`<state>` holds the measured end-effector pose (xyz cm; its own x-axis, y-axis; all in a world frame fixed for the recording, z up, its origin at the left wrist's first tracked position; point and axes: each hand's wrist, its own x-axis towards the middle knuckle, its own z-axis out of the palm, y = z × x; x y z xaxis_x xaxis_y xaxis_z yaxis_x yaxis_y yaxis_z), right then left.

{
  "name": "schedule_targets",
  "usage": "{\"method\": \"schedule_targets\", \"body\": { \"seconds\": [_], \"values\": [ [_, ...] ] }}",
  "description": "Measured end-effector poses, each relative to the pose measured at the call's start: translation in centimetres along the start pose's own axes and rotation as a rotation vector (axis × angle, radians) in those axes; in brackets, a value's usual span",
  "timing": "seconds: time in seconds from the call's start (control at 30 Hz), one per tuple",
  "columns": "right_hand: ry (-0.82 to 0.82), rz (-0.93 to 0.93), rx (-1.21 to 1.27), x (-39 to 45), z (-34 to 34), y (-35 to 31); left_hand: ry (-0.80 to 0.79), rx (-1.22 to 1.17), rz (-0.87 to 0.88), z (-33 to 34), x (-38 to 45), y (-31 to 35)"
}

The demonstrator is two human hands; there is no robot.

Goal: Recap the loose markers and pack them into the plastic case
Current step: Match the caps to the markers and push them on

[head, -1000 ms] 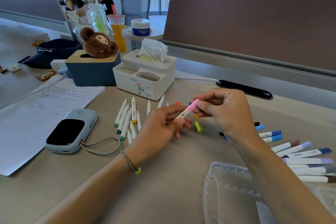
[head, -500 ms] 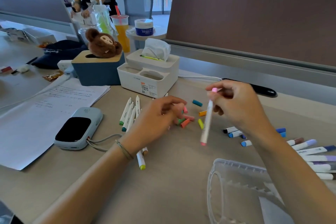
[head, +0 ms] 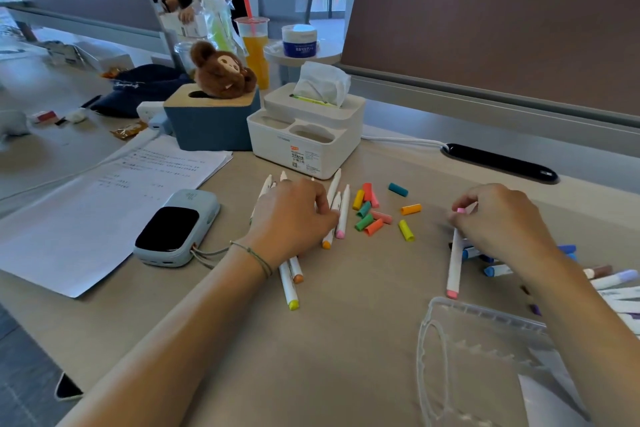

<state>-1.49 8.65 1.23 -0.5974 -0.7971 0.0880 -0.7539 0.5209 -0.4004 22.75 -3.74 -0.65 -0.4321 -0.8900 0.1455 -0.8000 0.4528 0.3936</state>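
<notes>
Recapping step, mid-batch. Right hand [head: 498, 218] pinching capped pink marker [head: 454, 260] beside plastic case [head: 485, 357]; left hand [head: 294, 218] fingers curled onto uncapped markers [head: 341, 211]. Next: matching a loose cap [head: 410, 209].

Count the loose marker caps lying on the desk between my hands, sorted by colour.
Green caps: 2
Teal cap: 1
Yellow caps: 2
Orange caps: 2
Red or pink caps: 3, bunched close together, so this count is less certain
Total: 10
</notes>
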Motion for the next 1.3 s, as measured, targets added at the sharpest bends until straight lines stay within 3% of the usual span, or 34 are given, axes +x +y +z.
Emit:
{"method": "schedule_targets", "body": {
  "seconds": [0.17,0.4,0.53,0.67,0.73,1.3],
  "values": [
    [-0.012,0.008,-0.019,-0.5,-0.3,-0.5,-0.043,0.119,0.016,0.1,-0.4,0.8],
    [-0.065,-0.127,0.048,-1.0,-0.1,-2.6,-0.035,0.367,0.061,-0.4,-0.6,2.3],
    [-0.061,-0.200,0.080,-1.6,-0.6,-3.4,-0.112,0.192,0.006,-0.5,-0.5,1.7],
    [-0.045,-0.238,0.049,-0.3,-0.3,-4.4,-0.207,-0.228,-0.082,-1.0,-0.2,0.5],
    [-0.091,-0.250,0.042,0.9,0.1,-5.2,-0.204,-0.326,-0.076,-1.3,-0.1,0.3],
    [-0.230,-0.339,-0.143,4.7,5.2,-9.6,-0.317,-0.592,-0.052,-1.0,0.2,0.0]
  ]
}}
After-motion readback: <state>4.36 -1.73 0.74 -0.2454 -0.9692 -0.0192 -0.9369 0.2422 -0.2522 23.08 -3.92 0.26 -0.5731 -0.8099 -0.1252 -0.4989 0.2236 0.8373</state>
